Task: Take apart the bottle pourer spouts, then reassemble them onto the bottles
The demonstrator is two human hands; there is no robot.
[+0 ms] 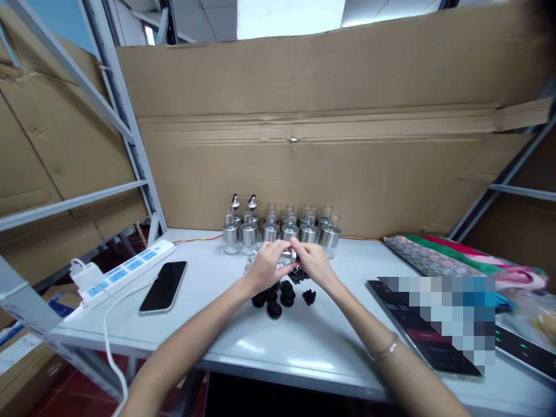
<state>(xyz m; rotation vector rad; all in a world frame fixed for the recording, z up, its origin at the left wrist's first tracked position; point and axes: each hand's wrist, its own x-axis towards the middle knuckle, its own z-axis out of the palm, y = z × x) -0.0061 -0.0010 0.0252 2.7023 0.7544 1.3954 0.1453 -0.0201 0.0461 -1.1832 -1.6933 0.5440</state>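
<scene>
My left hand (267,265) and my right hand (316,263) meet over the middle of the table, fingertips pinched together. Between them is a small silver piece (293,255), mostly hidden by the fingers; its exact kind cannot be made out. Beneath the hands lie round black caps (274,310) and a cluster of small black parts (309,297). Just behind stand rows of glass bottles with metal sleeves (308,233). Two at the back left carry silver-and-black spout tops (252,202). Some clear pieces beside my left hand are partly covered.
At left lie a phone (164,286) and a white power strip (130,269) with a cable. On the right are a tablet-like screen (417,330), partly pixelated, and a folded colourful cloth (473,260). A cardboard wall (330,174) closes off the back.
</scene>
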